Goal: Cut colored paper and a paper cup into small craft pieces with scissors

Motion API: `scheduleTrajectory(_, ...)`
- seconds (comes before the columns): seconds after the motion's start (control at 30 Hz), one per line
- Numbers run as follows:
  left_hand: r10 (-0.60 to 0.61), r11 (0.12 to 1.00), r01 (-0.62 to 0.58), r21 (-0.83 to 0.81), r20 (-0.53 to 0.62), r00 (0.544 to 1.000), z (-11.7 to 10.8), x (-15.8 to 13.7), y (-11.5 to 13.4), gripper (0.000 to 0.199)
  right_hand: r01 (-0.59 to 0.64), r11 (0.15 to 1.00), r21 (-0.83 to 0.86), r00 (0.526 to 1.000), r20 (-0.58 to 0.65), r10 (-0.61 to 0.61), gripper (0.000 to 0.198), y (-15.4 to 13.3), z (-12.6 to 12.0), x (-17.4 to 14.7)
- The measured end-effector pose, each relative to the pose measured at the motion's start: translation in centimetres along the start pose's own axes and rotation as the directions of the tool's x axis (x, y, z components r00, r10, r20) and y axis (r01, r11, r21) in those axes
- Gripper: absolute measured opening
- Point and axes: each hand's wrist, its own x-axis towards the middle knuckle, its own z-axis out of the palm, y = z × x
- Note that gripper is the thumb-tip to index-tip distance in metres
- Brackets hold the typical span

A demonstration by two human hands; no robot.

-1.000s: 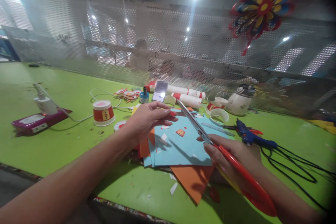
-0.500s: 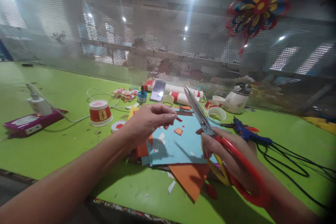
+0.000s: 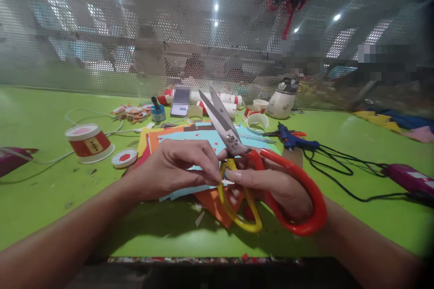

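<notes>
My right hand [image 3: 274, 185] is wrapped around a pair of scissors [image 3: 220, 119] with one red handle and one yellow handle. Their blades point up and away, slightly parted. Close against the yellow handle, my left hand [image 3: 183, 162] has thumb and fingers pinched together. Whatever sits in that pinch is too small to make out; a whitish sliver shows between the two hands. Beneath both hands lie light blue paper sheets [image 3: 183, 133] with small red scraps on them, over orange paper [image 3: 213, 205].
On the left stand a red-and-white paper cup [image 3: 96, 144] and a round white disc with a red centre [image 3: 124, 158]. Behind are a blue ink bottle [image 3: 158, 113], a phone [image 3: 180, 107] and a white jug [image 3: 281, 101]. A blue glue gun [image 3: 296, 139] with black cord lies right.
My hands have come together, the left fingers now meeting the right hand at the scissors' yellow handle. The scissors have turned, showing both blades apart. My view has shifted right and down.
</notes>
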Motion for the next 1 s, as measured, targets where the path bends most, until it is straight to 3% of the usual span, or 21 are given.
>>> scheduleTrajectory(0.13, -0.077, 0.996, 0.075, -0.050, -0.054, 0.996, 0.5, 0.1, 0.1, 0.013, 0.018, 0.996, -0.087, 0.999, -0.048, -0.022, 0.029, 0.5, -0.1, 0.0)
scheduleTrajectory(0.23, -0.236, 0.957, 0.201, -0.209, -0.160, 0.959, 0.9, 0.3, -0.4, 0.018, 0.139, 0.972, -0.188, 0.970, -0.172, -0.172, 0.025, 0.9, -0.1, 0.1)
scheduleTrajectory(0.33, -0.357, 0.915, 0.293, -0.279, -0.219, 0.908, 1.2, 0.4, -1.1, 0.011, 0.234, 0.898, -0.374, 0.890, -0.288, -0.352, 0.022, 1.1, 0.2, 0.0)
scheduleTrajectory(0.4, -0.400, 0.898, 0.341, -0.278, -0.191, 0.897, 1.3, 0.4, -1.4, 0.010, 0.258, 0.835, -0.486, 0.837, -0.320, -0.445, 0.022, 1.0, 0.5, 0.0)
scheduleTrajectory(0.53, -0.419, 0.889, 0.372, -0.268, -0.145, 0.896, 1.8, 0.4, -1.1, 0.016, 0.306, 0.673, -0.674, 0.706, -0.314, -0.635, 0.027, 1.1, 1.1, 0.1)
scheduleTrajectory(0.63, -0.430, 0.888, 0.382, -0.254, -0.170, 0.887, 2.2, 0.5, -0.6, 0.016, 0.348, 0.591, -0.728, 0.649, -0.269, -0.712, 0.030, 1.5, 1.4, 0.5)
scheduleTrajectory(0.8, -0.438, 0.886, 0.375, -0.272, -0.224, 0.871, 2.5, 0.5, -0.8, 0.019, 0.374, 0.550, -0.746, 0.646, -0.216, -0.732, 0.031, 2.1, 1.4, 0.8)
scheduleTrajectory(1.0, -0.430, 0.879, 0.345, -0.330, -0.236, 0.871, 2.7, 0.4, -1.1, 0.016, 0.382, 0.564, -0.732, 0.676, -0.195, -0.711, 0.032, 2.4, 1.5, 0.9)
